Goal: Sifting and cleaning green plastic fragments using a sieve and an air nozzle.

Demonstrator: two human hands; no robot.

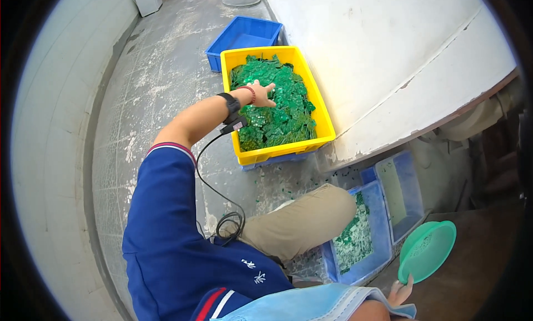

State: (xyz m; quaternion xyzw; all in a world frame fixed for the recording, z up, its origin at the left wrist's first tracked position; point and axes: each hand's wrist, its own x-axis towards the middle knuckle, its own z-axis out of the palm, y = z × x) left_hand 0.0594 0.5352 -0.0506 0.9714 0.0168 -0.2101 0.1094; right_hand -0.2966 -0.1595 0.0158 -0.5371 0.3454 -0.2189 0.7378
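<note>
My left hand [262, 94] is stretched out over a yellow bin [323, 129] heaped with thin, shiny green pieces [280, 110]. Its fingers are spread, and nothing shows between them; whether the fingertips touch the pile I cannot tell. At the lower right, my right hand [401, 292] grips the rim of a light green plastic colander [432, 253], which is tilted on its side. Part of that hand is hidden behind a blue face mask [327, 304] at the lower edge.
Behind the yellow bin sits a blue bin [244, 40]. Close to my knee, a blue tub [380, 232] holds green bits, with another blue tub [410, 182] beside it. A white wall [383, 49] borders the bins on the right. A black cable [214, 189] hangs from my left wrist.
</note>
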